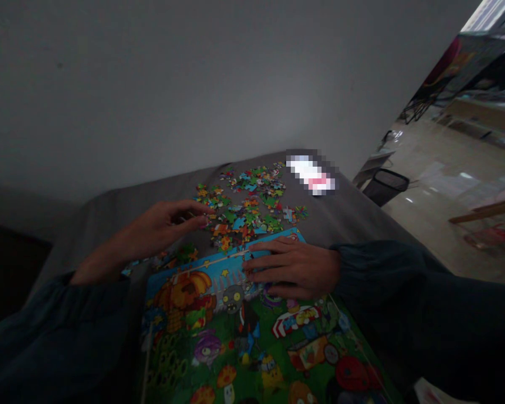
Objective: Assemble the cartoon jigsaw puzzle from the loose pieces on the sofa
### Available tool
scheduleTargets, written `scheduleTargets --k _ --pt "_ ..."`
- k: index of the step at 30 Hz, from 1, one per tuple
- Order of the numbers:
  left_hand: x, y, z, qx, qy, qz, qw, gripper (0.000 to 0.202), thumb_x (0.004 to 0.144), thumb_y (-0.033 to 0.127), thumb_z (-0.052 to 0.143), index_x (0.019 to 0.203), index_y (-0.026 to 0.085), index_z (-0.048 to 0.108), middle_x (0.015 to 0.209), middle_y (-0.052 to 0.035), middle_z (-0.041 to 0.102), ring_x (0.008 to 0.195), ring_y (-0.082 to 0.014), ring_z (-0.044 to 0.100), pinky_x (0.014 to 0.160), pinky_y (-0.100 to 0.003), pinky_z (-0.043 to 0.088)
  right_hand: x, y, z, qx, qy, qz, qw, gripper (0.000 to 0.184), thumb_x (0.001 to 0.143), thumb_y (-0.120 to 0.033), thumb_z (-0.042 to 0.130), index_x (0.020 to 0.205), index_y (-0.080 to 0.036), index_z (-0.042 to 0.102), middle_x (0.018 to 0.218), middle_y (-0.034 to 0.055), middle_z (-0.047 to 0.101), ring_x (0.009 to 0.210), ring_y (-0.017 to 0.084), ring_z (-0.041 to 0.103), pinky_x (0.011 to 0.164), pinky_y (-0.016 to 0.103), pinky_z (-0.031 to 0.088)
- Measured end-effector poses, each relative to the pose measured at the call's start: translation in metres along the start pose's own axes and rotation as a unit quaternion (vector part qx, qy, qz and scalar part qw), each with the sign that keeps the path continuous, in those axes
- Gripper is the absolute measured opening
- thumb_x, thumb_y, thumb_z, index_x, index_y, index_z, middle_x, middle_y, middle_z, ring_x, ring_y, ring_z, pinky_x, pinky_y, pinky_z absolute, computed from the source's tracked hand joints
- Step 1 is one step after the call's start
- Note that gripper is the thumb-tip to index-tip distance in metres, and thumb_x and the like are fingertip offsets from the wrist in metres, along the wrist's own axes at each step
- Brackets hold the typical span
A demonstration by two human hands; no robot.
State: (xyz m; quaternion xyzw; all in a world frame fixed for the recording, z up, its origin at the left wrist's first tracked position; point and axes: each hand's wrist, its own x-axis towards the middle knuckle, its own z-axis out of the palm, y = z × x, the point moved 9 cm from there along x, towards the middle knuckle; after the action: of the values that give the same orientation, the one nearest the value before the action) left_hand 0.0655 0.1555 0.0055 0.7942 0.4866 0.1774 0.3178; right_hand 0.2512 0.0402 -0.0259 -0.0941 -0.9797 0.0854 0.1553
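The left hand (pixel 168 221) is reaching with curled fingers to the near side of the loose jigsaw pieces (pixel 244 210), which are lying in the middle of the grey cloth-covered tabletop (pixel 109 224), but I cannot tell if it is pinching one. The right hand (pixel 292 268) is pressing spread and flat on the top edge of the cartoon puzzle board (pixel 235 331) at the near edge, and this is giving the board good support. There are two hands, one board, one blurred white object (pixel 310 175) at the far edge, and too many pieces for counting.
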Motion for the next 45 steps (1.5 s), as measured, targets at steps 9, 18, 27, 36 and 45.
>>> scheduleTargets --k 9,18,27,36,45 --pt "0.001 -0.003 0.002 -0.002 -0.008 -0.005 1.000 0.046 0.085 0.063 0.061 0.113 0.029 0.072 0.109 -0.0025 0.076 0.098 -0.0235 0.070 0.084 -0.033 0.057 0.001 0.000 0.001 -0.004 -0.013 0.004 1.000 0.039 0.103 -0.033 0.045 0.133 -0.014 0.059 0.145 0.0051 0.058 0.142 0.027 0.039 0.111 0.045 0.038" --pt "0.001 -0.006 -0.002 0.036 -0.005 0.005 0.999 0.046 0.088 0.064 0.056 0.112 0.029 0.072 0.111 -0.0028 0.076 0.098 -0.0247 0.069 0.082 -0.034 0.055 0.000 0.005 -0.020 -0.012 0.076 0.014 0.997 0.034 0.098 -0.025 0.050 0.129 -0.016 0.061 0.138 0.0091 0.062 0.138 0.024 0.044 0.112 0.044 0.041" --pt "0.002 0.024 0.040 0.173 -0.041 0.136 0.975 0.051 0.092 0.064 0.053 0.122 0.026 0.067 0.127 -0.0078 0.065 0.119 -0.0280 0.058 0.106 -0.045 0.042 -0.013 0.065 -0.022 -0.057 0.121 0.185 0.974 0.040 0.097 -0.024 0.049 0.135 -0.013 0.056 0.140 0.0141 0.057 0.137 0.029 0.041 0.110 0.055 0.039" --pt "0.006 0.008 0.048 0.202 -0.040 0.139 0.969 0.044 0.078 0.059 0.073 0.108 0.026 0.071 0.130 -0.0093 0.063 0.122 -0.0306 0.056 0.106 -0.048 0.041 0.025 0.077 -0.013 -0.073 0.094 0.221 0.968 0.038 0.099 -0.041 0.055 0.129 -0.018 0.062 0.142 0.0114 0.056 0.139 0.030 0.037 0.106 0.054 0.039" --pt "0.006 -0.030 0.012 0.231 -0.005 0.091 0.969 0.050 0.078 0.073 0.061 0.093 0.028 0.076 0.123 -0.0097 0.066 0.117 -0.0350 0.058 0.103 -0.054 0.041 0.019 0.085 -0.017 -0.055 0.126 0.250 0.959 0.020 0.098 -0.027 0.057 0.113 -0.020 0.069 0.122 0.0073 0.067 0.128 0.026 0.047 0.102 0.046 0.039"
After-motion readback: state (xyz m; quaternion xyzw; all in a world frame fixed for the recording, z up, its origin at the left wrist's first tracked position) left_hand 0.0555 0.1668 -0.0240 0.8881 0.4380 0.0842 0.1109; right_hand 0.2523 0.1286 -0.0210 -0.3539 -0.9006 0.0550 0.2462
